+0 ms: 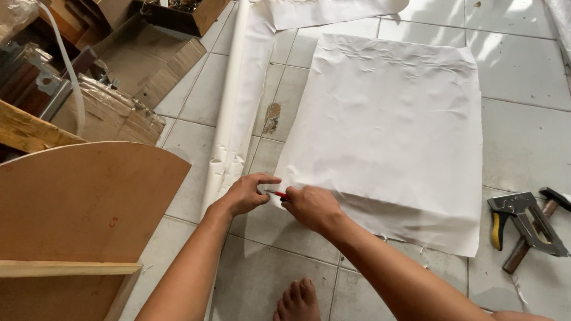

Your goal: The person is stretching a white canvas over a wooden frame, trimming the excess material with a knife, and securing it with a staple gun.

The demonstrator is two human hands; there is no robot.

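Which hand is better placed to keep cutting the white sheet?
Probably the right hand: it grips the red-handled cutter at the white sheet corner, while the left hand pinches the edge beside it.

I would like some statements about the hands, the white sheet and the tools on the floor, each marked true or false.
1. The right hand holds a small red tool at the corner of the white sheet. True.
2. The left hand rests on the staple gun. False: it is at the sheet's corner, by the red tool.
3. A hammer lies beside the staple gun. True.
4. The floor is carpet. False: it is pale tile.
5. A bare foot shows at the bottom. True.
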